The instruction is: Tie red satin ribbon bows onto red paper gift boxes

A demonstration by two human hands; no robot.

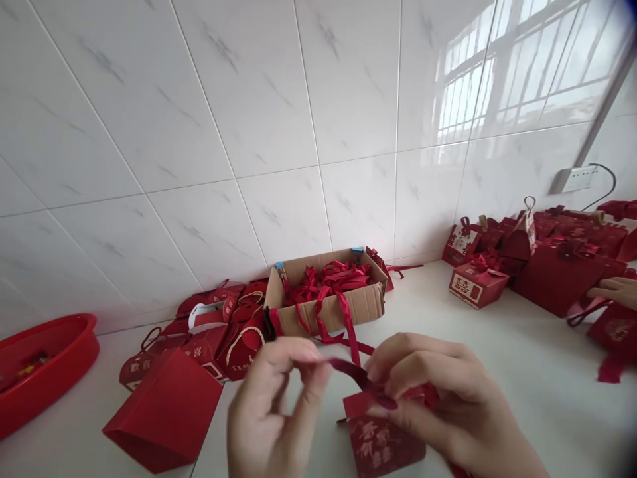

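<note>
My left hand (271, 411) pinches one end of a dark red ribbon (351, 372) between thumb and fingers. My right hand (438, 401) is closed on the ribbon's other end, right above a small red gift box (383, 445) with gold characters that stands on the white counter. The ribbon stretches between the two hands. Part of the box's top is hidden under my right fingers.
A cardboard box (365, 302) full of red ribbons sits behind the hands. Flat red gift bags (213, 325) lie at the left, with a red folded box (166, 411) and a red basin (42, 368). Finished red boxes (478, 282) stand at the right, near another person's hand (614, 290).
</note>
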